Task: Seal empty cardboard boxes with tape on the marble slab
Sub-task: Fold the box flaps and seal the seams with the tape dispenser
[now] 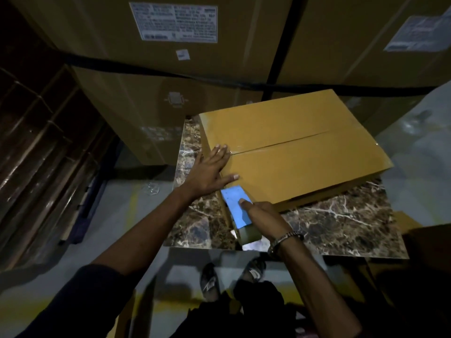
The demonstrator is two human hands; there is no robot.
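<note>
While the left hand [211,170] pressed flat on the box [292,147], the right hand [262,215] gripped the tape dispenser [235,208] at 6 o'clock. Taping was apparently starting; next, probably pull along the seam [292,140] toward 2 o'clock.

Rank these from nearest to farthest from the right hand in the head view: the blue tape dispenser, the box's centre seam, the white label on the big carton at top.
1. Blue tape dispenser: gripped in the right hand at the box's near left corner.
2. Centre seam: across the box top, beyond the hand.
3. White label: on the big carton at the top, farthest back.
</note>
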